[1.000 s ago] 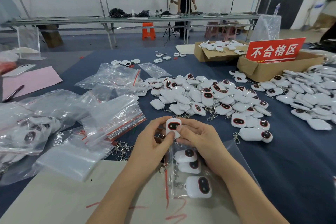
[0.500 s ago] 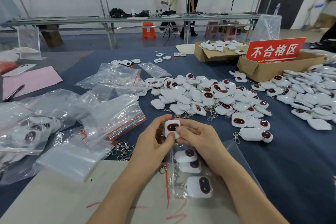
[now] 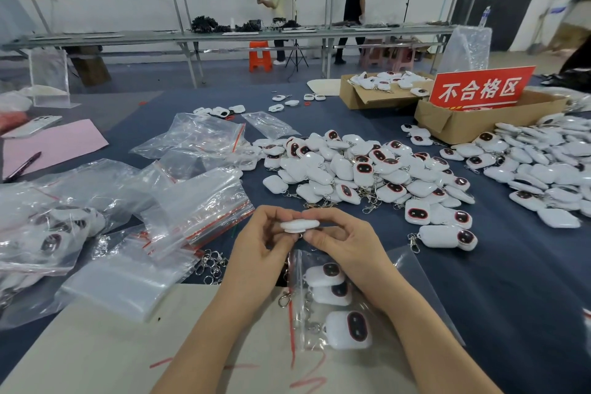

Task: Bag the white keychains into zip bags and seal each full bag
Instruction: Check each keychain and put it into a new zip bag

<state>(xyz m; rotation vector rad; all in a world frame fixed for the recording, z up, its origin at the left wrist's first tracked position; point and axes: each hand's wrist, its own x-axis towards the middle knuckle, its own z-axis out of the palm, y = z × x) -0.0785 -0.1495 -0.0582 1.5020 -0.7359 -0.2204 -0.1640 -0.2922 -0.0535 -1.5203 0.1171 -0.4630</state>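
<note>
Both hands held one white keychain just past the zip bag's far end. Left hand pinched its left end, right hand its right; both grips were closed on it. It sat flat, edge-on, long axis left-right. Zip bag lay on the near table.

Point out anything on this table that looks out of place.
Loose metal clasps lie tangled beside the stack of empty bags, with no keychains attached. One clasp also pokes out past the red zip of the part-filled bag, which might hinder sealing.
</note>
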